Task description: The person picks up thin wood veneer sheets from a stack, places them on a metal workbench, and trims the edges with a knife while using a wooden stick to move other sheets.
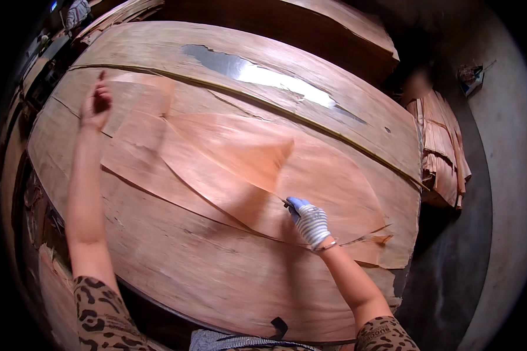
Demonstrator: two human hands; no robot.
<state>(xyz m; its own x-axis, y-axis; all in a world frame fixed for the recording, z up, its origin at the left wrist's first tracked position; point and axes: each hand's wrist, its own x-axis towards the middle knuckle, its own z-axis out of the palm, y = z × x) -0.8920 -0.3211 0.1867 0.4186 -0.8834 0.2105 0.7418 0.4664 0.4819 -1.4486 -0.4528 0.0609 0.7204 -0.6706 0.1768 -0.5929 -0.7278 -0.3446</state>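
Thin sheets of wood veneer (345, 169), pinkish-tan, lie overlapping across a broad wooden work surface (175, 245). One orange-toned flap (263, 161) is lifted and folded in the middle. My right hand (311, 222), in a striped white-and-blue glove, closes round a small dark-handled cutting tool (287, 203), probably a knife, beside that flap's lower corner. Its blade end is too small to make out well. At the far left my bare left hand (98, 102) is raised near the veneer's left end, slightly blurred, one finger stretched and the others loosely curled; nothing shows in it.
A long thin strip (257, 105) crosses the surface beyond the veneer. Behind it a torn gap shows a shiny grey patch (263, 76). Veneer stacks stand at the back (334, 29) and right (439, 146). Another person (417, 85) is at the right, mostly in shadow.
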